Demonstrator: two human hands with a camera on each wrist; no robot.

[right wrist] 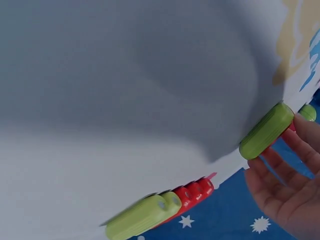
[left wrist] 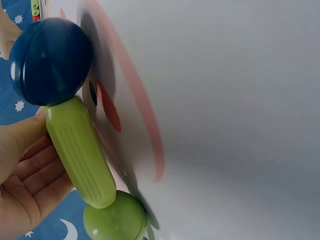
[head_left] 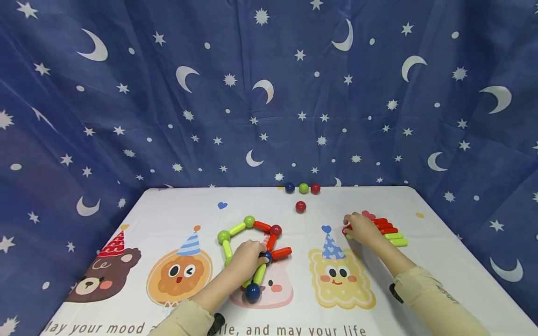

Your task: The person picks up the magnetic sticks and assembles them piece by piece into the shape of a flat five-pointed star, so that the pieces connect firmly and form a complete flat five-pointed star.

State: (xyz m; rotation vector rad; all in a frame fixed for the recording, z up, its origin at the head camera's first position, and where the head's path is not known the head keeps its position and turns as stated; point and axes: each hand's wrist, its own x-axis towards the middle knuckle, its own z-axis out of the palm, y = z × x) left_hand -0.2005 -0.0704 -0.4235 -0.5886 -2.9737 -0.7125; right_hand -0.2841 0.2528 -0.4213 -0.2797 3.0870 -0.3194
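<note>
A ring of magnetic rods and balls lies on the table, with a green ball, a red ball and a near blue ball at its corners. My left hand reaches over it and pinches another blue ball, from which a red rod sticks out rightward. In the left wrist view a green rod partly covers that hand. At the right, my right hand pinches a red rod. A green rod lies against its fingers, hiding most of the red one.
Beside the right hand several red rods and green rods lie in a row. Farther back are a loose red ball, a blue ball, a green ball and another red ball. A starry blue curtain stands behind the table.
</note>
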